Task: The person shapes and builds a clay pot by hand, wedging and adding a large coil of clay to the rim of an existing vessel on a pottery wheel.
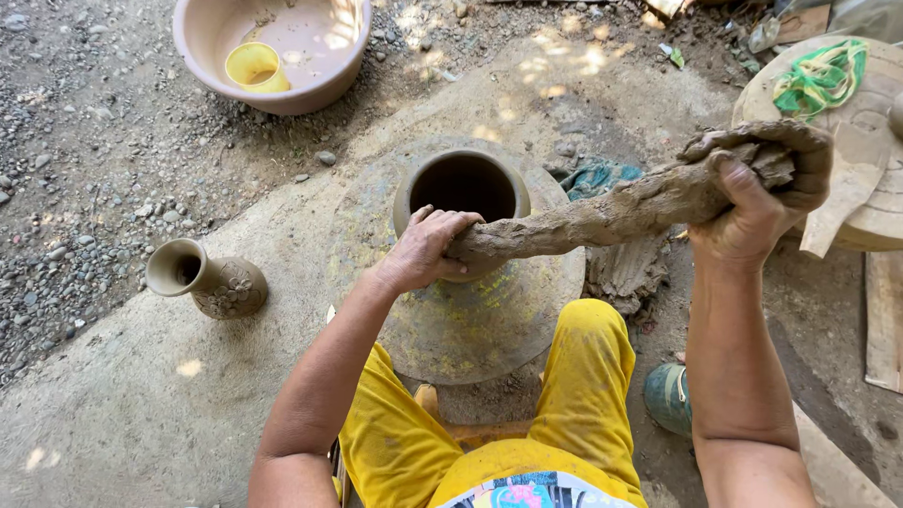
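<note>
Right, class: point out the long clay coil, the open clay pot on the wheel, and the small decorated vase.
Clay coil (602,214), head view, middle of the roll.
Clay pot (406,193), head view, left rim.
Small vase (229,288), head view, flower-carved belly.

View: head camera, looking steeply down from above
Facing: forward over the knees
Nearness: close, at arm's reach of the wheel (470,320)
</note>
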